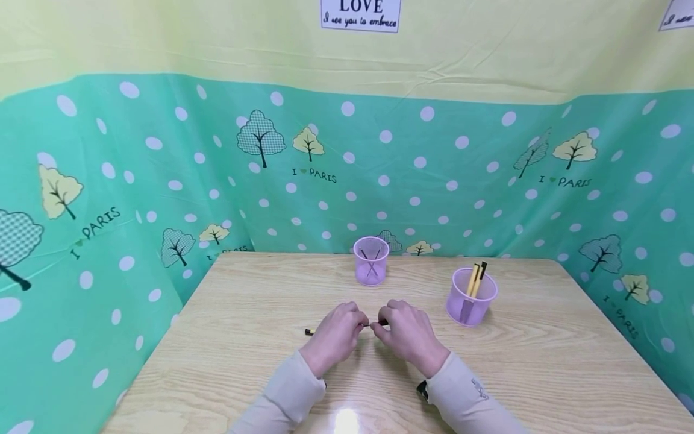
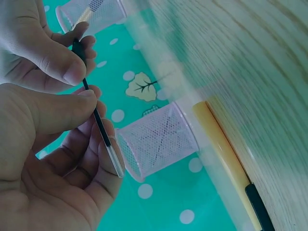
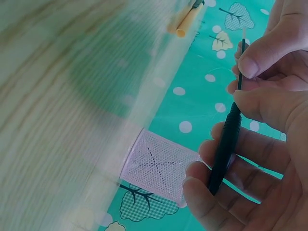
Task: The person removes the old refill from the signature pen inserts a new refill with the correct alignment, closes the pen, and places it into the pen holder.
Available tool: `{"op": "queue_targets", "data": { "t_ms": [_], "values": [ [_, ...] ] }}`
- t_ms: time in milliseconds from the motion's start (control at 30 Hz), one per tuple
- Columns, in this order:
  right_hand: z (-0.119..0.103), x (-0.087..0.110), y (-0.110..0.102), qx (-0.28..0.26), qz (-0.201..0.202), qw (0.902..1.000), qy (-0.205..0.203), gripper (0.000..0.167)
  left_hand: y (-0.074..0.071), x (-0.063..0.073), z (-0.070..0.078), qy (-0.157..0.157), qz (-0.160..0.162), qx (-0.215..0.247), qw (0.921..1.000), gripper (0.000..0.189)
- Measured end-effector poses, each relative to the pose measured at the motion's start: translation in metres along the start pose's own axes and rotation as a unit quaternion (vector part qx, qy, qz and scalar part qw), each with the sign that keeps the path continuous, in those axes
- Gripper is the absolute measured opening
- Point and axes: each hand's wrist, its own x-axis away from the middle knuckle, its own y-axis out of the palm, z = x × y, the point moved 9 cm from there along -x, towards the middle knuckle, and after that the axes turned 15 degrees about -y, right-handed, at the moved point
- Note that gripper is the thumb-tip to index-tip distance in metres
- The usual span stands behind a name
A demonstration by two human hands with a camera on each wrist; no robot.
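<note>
Near the table's middle, my left hand (image 1: pixel 338 333) pinches a thin ink refill (image 2: pixel 100 122) between thumb and fingers. The refill is dark with a clear end, which sticks out past the left fingers. Its other end meets a black ribbed pen grip section (image 3: pixel 226 149), held between the thumb and fingers of my right hand (image 1: pixel 406 334). How far the refill reaches inside the grip section is hidden. A yellow pen barrel (image 2: pixel 224 161) with a black clip lies on the table beside my left hand, partly hidden by it in the head view.
Behind my hands stands a purple mesh cup (image 1: pixel 371 274) with two thin dark sticks crossed in it. To the right, another purple mesh cup (image 1: pixel 459 310) holds yellow pens (image 1: pixel 475 281) with black ends. A patterned cloth hangs behind the wooden table (image 1: pixel 542 374).
</note>
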Motion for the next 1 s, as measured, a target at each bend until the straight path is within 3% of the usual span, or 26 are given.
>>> {"op": "queue_targets", "data": {
  "t_ms": [1000],
  "values": [
    [0.0012, 0.0002, 0.0011, -0.001, 0.003, 1.0, 0.004, 0.014, -0.0012, -0.0002, -0.0033, -0.009, 0.002, -0.014, 0.9999, 0.014]
  ]
}}
